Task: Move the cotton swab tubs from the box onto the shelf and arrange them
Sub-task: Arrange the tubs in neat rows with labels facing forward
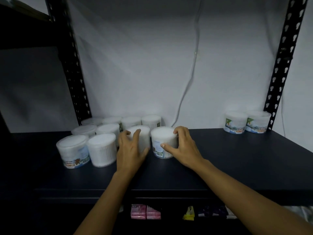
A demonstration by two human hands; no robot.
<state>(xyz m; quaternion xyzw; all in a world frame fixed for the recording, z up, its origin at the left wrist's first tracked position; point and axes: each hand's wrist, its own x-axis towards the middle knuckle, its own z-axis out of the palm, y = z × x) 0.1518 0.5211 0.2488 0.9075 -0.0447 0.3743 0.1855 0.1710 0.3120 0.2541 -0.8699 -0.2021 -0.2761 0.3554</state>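
Behind, you face a pale wall point(144, 65) with a thin cable point(191, 73) hanging down it. Below the front edge, you see pink soap packs point(145, 212) beside a yellow packet point(188, 213).

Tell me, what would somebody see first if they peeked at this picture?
First, two hands in the middle of the dark shelf: the left hand holds one white tub and the right hand holds the tub beside it. To their left stands a cluster of matching tubs. Far off at the shelf's right back corner, two more tubs stand side by side, alone.
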